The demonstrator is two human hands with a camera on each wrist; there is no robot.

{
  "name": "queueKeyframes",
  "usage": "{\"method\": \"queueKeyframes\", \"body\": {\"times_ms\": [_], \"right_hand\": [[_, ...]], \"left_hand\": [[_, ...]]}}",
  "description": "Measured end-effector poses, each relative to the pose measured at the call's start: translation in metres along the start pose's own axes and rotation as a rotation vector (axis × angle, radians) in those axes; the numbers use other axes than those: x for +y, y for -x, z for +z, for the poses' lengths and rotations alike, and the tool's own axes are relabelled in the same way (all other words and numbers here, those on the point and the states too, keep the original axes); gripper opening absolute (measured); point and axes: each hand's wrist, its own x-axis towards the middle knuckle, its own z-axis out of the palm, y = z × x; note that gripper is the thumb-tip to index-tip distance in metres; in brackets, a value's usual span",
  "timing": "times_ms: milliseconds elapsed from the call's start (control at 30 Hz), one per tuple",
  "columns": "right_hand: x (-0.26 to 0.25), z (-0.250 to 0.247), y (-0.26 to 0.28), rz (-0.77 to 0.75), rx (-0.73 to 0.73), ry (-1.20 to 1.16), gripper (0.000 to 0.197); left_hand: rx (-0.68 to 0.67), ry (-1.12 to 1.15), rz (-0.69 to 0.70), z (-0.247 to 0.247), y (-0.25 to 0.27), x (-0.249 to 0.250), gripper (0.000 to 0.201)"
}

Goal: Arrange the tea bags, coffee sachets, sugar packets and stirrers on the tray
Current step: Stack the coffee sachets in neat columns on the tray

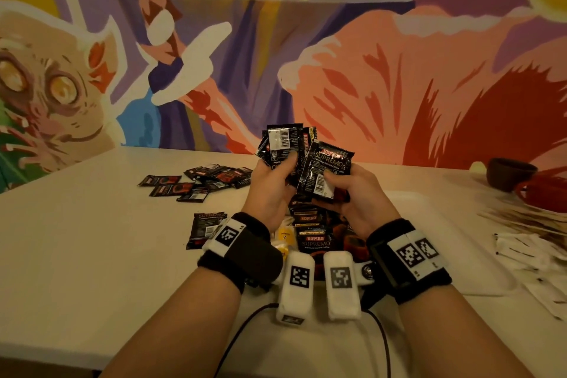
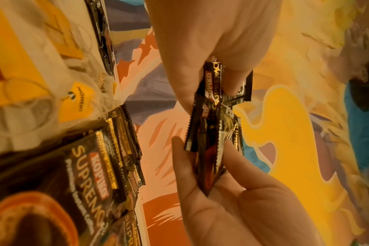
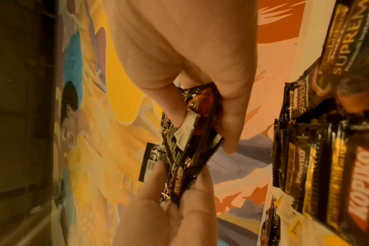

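Observation:
Both my hands are raised together above the white tray (image 1: 435,239). My left hand (image 1: 276,175) grips a fanned bunch of black Kopiko coffee sachets (image 1: 283,141), backs and barcodes toward me. My right hand (image 1: 343,184) pinches more coffee sachets (image 1: 326,169) with its thumb on a barcode, right beside the left bunch. In the left wrist view the left hand (image 2: 211,50) comes in from the top. In the right wrist view the right hand (image 3: 179,66) does likewise. A row of sachets (image 1: 310,235) lies on the tray next to yellow-tagged tea bags (image 1: 283,236).
Loose sachets (image 1: 199,181) are scattered on the table at back left, and one more sachet (image 1: 204,230) lies near my left wrist. Wooden stirrers (image 1: 527,218) and white sugar packets (image 1: 521,252) lie to the right. A brown cup (image 1: 509,173) and a red cup (image 1: 546,193) stand far right.

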Motion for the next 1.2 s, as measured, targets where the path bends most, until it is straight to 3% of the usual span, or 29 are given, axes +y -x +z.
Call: {"method": "queueKeyframes", "body": {"times_ms": [100,300,400,533,667,733,867,967,1200], "right_hand": [[-0.004,-0.004,-0.002,0.004,0.043,-0.048,0.018],[-0.013,-0.015,0.002,-0.032,-0.054,-0.083,0.024],[-0.009,-0.009,0.003,-0.021,-0.118,-0.057,0.031],[-0.003,-0.003,0.001,-0.015,-0.072,-0.046,0.025],[-0.003,-0.008,-0.003,-0.032,0.014,-0.093,0.025],[-0.004,-0.011,-0.004,-0.046,0.056,-0.087,0.024],[-0.011,-0.018,-0.003,-0.079,0.017,-0.046,0.028],[-0.012,-0.019,-0.001,-0.053,-0.073,0.008,0.032],[-0.006,-0.012,0.001,-0.007,-0.126,0.071,0.033]], "left_hand": [[0.05,0.071,-0.028,-0.002,-0.003,0.002,0.029],[0.071,-0.22,0.087,-0.011,-0.005,0.002,0.024],[0.02,-0.265,0.115,-0.009,-0.004,0.001,0.028],[-0.037,-0.42,0.12,-0.004,-0.002,-0.002,0.037],[-0.068,-0.232,-0.022,0.0,-0.001,0.001,0.025],[-0.038,-0.17,-0.023,-0.001,-0.001,0.003,0.021],[0.057,-0.365,0.085,-0.006,-0.003,0.006,0.01],[0.07,-0.575,0.184,-0.01,-0.005,0.004,0.02],[-0.02,-0.684,0.174,-0.012,-0.003,0.004,0.023]]}}
